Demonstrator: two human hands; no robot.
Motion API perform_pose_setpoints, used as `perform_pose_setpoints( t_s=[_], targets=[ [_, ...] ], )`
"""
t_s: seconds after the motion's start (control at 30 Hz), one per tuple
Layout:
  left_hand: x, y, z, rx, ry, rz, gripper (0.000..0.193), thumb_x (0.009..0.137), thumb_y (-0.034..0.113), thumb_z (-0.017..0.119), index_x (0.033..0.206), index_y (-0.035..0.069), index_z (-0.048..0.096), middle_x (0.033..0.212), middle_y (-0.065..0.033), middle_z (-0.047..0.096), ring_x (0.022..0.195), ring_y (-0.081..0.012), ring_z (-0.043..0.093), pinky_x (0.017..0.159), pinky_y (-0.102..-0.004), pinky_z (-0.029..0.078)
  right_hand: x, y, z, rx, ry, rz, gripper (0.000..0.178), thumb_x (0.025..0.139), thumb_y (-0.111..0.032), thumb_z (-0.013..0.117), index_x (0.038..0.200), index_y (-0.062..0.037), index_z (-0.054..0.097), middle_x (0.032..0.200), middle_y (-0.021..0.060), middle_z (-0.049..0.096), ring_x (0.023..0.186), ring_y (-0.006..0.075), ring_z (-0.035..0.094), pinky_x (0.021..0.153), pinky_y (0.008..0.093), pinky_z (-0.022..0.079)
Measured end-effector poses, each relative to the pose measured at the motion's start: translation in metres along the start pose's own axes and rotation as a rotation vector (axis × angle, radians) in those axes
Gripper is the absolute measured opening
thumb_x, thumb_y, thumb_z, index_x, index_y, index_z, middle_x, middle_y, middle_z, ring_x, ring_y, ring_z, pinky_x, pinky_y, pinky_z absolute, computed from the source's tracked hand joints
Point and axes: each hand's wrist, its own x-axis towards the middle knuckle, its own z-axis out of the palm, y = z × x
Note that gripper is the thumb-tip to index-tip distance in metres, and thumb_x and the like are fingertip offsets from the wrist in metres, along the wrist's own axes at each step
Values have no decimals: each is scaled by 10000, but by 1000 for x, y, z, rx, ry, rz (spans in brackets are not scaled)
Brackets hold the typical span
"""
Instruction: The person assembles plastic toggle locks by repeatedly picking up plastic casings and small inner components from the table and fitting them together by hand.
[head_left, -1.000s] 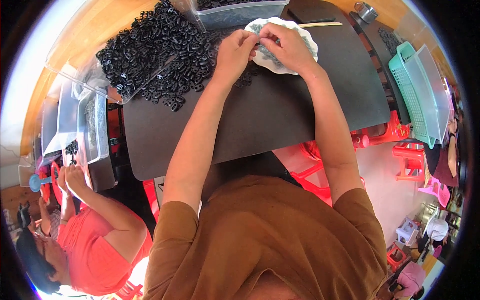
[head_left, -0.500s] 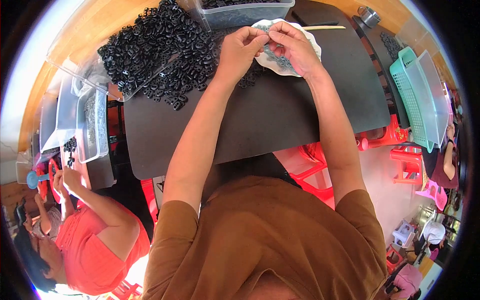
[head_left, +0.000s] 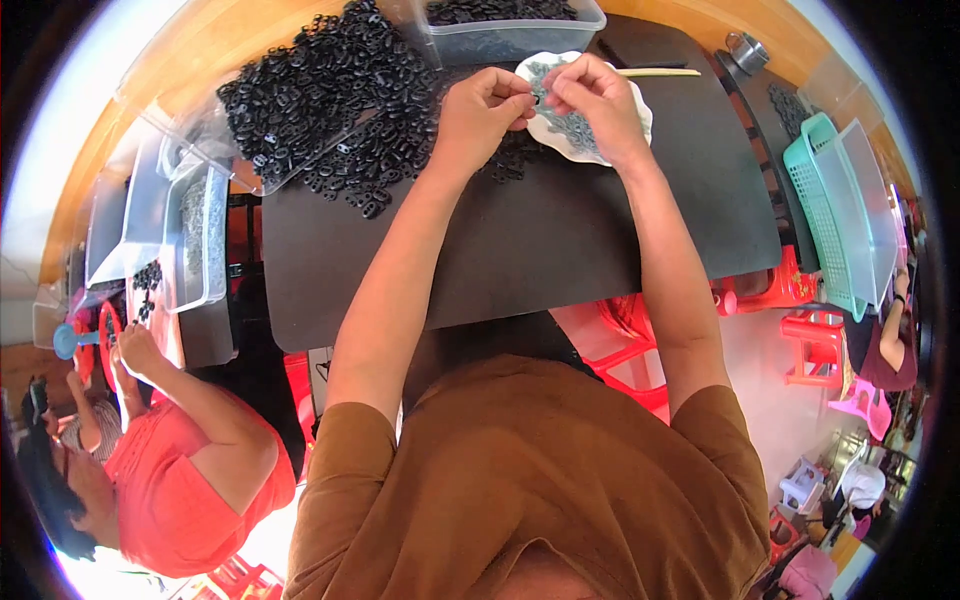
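Observation:
My left hand (head_left: 478, 120) pinches a small black plastic piece (head_left: 535, 100) between thumb and fingertips; most of it is hidden. Just to its right, over a white scalloped dish (head_left: 640, 125), my right hand (head_left: 603, 112) has its thumb and fingers pressed together. Whatever it holds, if anything, is too small to make out. Many small grey pieces (head_left: 572, 128) lie in the dish below it. Left of my left hand rises a large heap of black plastic pieces with holes (head_left: 315, 95), some spilling onto the dark table (head_left: 520, 240).
A clear bin (head_left: 510, 42) of black pieces stands behind the dish, near a pale thin stick (head_left: 660, 72). A metal mug (head_left: 746, 52) and green basket (head_left: 815, 210) are at right. A person in red (head_left: 200, 470) works at left. Red stools (head_left: 812, 345) stand on the floor.
My hands, fingertips meeting before, have drawn slightly apart, and the black piece now shows at my left fingertips. The whole view has shifted a little.

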Motion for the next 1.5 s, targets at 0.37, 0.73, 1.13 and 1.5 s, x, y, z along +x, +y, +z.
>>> perform_pose_setpoints(
  t_s=[0.37, 0.73, 1.13, 1.5],
  targets=[
    [-33, -1, -45, -457, 230, -107, 159, 869, 58, 689, 1022, 29, 655, 897, -27, 666, 761, -83, 612, 698, -203, 509, 10, 0, 72, -45, -205, 62, 77, 847, -29, 619, 817, -28, 548, 832, 31, 631, 740, 93, 637, 671, 237, 529],
    [-35, -8, -53, -410, 223, -17, 161, 867, 18, 673, 1025, 19, 642, 928, -38, 660, 816, -112, 637, 759, -239, 539, 11, 0, 71, -31, -121, 4, 53, 861, -28, 614, 830, -16, 573, 926, 52, 638, 770, 98, 635, 684, 235, 534],
    [-36, -9, -50, -82, 198, 39, 209, 806, 1, 726, 1003, 21, 659, 909, -19, 661, 838, -79, 619, 767, -215, 515, 14, 0, 54, -355, -172, -150, 171, 863, -52, 656, 1032, -78, 645, 900, 2, 686, 822, 76, 636, 697, 212, 495],
    [-36, -9, -50, -86, 152, 74, 192, 798, 57, 727, 975, 21, 660, 882, -17, 658, 803, -81, 611, 735, -225, 506, 13, -2, 57, -337, -211, -81, 162, 894, -59, 631, 1055, -66, 612, 919, -5, 652, 840, 50, 606, 685, 198, 496]
  ],
)
